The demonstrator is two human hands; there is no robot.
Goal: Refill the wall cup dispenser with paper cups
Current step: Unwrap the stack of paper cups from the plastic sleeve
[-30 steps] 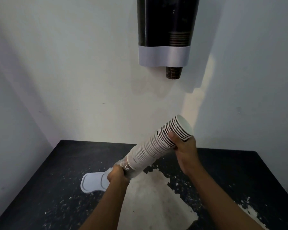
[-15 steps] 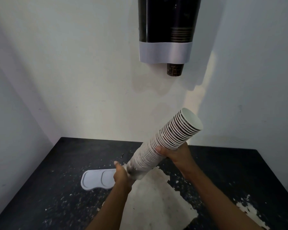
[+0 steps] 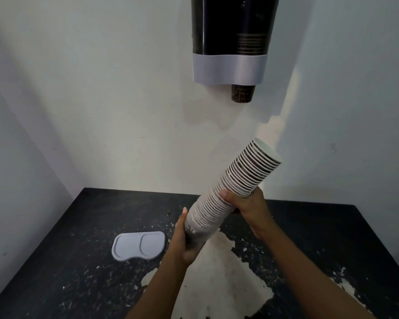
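The stack of cups (image 3: pixel 234 192) is white along its lower part, with dark brown bands between white rims near the top. The dispenser (image 3: pixel 230 38) is glossy black with a pale grey collar (a dark brown printed cup (image 3: pixel 241 93) hangs beneath). The grey lid (image 3: pixel 138 246) lies on a black table (image 3: pixel 55 261) flecked and patched with white.

The light was dim and cool. A warmer patch lay on the wall (image 3: pixel 272 130) below the dispenser (image 3: pixel 230 38), whose soft shadow fell to the right. The dispenser's dark tube carried a thin glare line. Straight edges bent near the frame borders.
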